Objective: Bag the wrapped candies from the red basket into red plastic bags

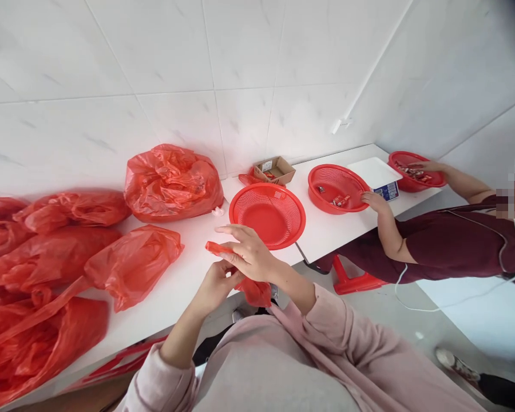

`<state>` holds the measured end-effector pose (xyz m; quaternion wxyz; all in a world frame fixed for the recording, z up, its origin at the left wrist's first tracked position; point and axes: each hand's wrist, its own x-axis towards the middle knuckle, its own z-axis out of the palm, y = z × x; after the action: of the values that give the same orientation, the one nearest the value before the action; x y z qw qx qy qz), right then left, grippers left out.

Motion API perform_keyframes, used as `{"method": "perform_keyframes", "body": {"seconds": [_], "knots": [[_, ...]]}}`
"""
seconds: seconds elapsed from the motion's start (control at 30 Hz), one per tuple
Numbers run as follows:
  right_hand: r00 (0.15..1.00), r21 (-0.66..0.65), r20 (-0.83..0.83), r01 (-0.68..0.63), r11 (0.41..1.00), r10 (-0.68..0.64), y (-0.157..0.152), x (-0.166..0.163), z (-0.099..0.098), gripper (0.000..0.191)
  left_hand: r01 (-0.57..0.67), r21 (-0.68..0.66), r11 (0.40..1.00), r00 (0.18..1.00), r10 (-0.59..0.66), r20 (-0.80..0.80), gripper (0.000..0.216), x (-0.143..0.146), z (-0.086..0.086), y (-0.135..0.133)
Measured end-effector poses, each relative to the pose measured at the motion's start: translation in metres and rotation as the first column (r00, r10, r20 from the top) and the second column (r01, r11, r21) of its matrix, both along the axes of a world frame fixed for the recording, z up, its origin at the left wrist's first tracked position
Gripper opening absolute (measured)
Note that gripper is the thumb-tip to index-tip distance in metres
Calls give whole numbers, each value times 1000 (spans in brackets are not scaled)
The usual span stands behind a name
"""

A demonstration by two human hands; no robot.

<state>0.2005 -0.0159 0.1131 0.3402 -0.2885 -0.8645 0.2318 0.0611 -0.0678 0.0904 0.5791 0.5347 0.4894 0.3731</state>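
Observation:
Close in front of my body, both hands are on a thin red plastic bag (256, 292). My left hand (215, 287) pinches it from below, thumb and fingers together. Above it, my right hand (249, 252) has the bag's bunched end between thumb and fingers, with the index finger stretched out. Part of the bag hangs under my right wrist; its middle is hidden by my hands. Just beyond them a red plastic basket (299, 224) with mesh sides stands on the white table (189, 263), nothing visible inside it.
Several filled red bags (171, 183) crowd the table's left side. A small cardboard box (277, 170) sits by the wall. To the right, a co-worker (446, 240) touches two red baskets holding small wrapped items, with a white-topped scale-like device (375, 173) between them.

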Motion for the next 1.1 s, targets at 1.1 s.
{"method": "perform_keyframes", "body": {"seconds": [1.1], "knots": [[980, -573, -184, -39, 818, -82, -17, -12, -25, 11, -234, 331, 914, 946, 292, -138, 15, -40, -13, -13]]}}
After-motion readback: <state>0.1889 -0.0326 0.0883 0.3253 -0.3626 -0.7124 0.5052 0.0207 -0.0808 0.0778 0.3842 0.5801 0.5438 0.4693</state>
